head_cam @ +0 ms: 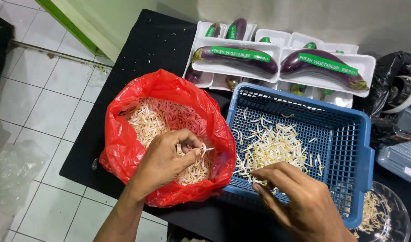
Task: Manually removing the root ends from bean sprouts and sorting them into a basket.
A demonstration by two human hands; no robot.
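Just sprouts [204, 149] inside left grip [163, 162]

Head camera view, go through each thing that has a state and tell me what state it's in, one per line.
Red plastic bag: open, holding pale bean sprouts.
Blue plastic slotted basket: upright, a loose pile of sprouts inside.
Left hand: over the bag, pinching a few sprouts.
Right hand: fingertips on sprouts at the basket's near edge.
Purple eggplants on white foam trays: wrapped, stacked.
Clear round bowl: holds some sprouts.
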